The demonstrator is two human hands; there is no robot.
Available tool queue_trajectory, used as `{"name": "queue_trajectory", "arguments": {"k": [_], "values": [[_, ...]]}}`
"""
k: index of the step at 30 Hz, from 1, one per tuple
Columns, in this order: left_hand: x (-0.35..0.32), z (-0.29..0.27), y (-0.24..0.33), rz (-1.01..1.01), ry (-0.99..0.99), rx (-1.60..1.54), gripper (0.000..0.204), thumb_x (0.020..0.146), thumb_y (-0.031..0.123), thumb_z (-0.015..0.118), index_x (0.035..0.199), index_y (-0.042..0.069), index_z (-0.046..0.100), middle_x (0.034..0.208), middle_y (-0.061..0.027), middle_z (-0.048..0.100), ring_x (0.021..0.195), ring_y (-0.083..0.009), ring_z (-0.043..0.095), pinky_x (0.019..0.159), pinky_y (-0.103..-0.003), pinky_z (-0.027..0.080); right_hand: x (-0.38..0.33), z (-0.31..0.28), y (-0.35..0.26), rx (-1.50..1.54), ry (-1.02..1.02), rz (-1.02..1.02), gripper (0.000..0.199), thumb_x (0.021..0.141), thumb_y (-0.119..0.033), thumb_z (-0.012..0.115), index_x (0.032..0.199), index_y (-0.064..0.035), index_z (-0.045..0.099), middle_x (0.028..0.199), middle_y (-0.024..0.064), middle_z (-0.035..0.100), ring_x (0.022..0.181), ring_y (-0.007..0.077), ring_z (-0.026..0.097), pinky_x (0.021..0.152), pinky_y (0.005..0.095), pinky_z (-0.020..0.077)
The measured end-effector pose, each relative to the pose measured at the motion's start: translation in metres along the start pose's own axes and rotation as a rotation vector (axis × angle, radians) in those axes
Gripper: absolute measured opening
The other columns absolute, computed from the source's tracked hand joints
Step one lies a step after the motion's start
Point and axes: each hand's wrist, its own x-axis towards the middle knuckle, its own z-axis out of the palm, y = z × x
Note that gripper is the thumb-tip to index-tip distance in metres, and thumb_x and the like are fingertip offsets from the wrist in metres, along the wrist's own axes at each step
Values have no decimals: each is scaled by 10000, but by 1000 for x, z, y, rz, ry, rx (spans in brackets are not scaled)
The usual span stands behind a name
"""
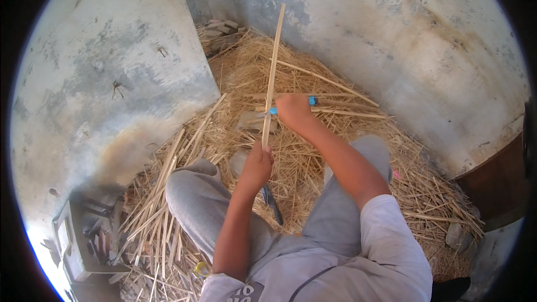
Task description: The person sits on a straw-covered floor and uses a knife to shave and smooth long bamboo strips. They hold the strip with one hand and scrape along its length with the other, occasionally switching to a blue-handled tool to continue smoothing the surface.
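My left hand [257,166] is closed round the lower end of a long, pale split-wood strip [274,70], which looks like bamboo. The strip points up and away from me, tilted slightly right. My right hand [293,112] grips what looks like a blue-handled knife [313,100]. Its handle shows on both sides of the fist, and its left end meets the strip above my left hand. The blade is mostly hidden at the strip. Between my legs lies a dark-handled tool [272,206], its upper part partly covered by my left forearm and hand.
Shavings and thin strips [296,173] cover the floor. Longer strips [347,113] lie beyond my right hand, and a pile [168,207] lies by my left knee. A stone block [254,121] sits below the knife. Stained walls [403,50] close in the far side; a frame [70,240] stands at left.
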Motion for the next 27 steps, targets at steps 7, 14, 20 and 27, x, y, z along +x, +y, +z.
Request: {"name": "queue_trajectory", "arguments": {"k": [7, 14, 20, 27], "values": [[6, 2, -17, 182, 260, 230, 223, 1044, 211, 461, 937, 18, 498, 708, -119, 578, 629, -231, 553, 587, -392, 438, 1, -27, -10, 423, -402, 114, 260, 836, -172, 658, 680, 15, 567, 595, 143, 535, 539, 255, 549, 523, 415, 412], [-3, 0, 5, 158, 324, 305, 201, 1031, 163, 447, 980, -23, 506, 772, -285, 617, 748, -488, 609, 655, -525, 448, -5, -35, 0, 706, -337, 87, 286, 865, -241, 650, 956, 6, 539, 709, 79, 554, 606, 169, 526, 567, 353, 418], [-7, -1, 17, 174, 447, 446, 212, 1034, 172, 444, 969, -26, 485, 740, -328, 615, 703, -524, 611, 617, -583, 450, -14, -53, 0, 973, -369, 118, 243, 1013, -235, 511, 1137, -26, 513, 776, 61, 566, 666, 149, 516, 615, 355, 426], [-18, -1, 39, 143, 460, 593, 190, 1037, 183, 440, 992, 4, 486, 691, -285, 629, 663, -497, 626, 598, -573, 481, -22, -71, -15, 665, -151, -8, 317, 1069, -293, 425, 1145, -22, 571, 795, 117, 602, 672, 257, 571, 643, 428, 457]]}}
